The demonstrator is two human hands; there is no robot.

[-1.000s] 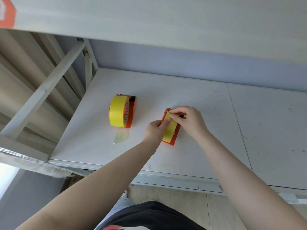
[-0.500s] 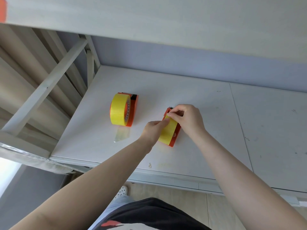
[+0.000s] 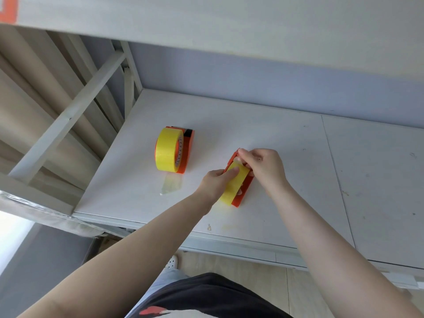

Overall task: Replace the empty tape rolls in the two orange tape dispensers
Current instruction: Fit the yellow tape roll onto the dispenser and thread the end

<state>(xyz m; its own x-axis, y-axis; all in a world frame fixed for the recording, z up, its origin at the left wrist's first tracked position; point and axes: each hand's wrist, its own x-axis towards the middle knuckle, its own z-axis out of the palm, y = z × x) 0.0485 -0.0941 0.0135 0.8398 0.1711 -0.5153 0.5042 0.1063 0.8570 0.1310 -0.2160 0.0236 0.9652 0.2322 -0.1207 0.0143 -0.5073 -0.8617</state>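
Soft, even daylight fills the scene, bright without harshness. At 8 o'clock a patch beyond the worktop edge is blown out to pure white. Shadows are faint: a pale one under the yellow tape roll (barely darker than the surface). The wide lens bends straight edges, strongest toward 10 and 2 o'clock. Focus is fair at centre; the forearms at 6 o'clock look soft.
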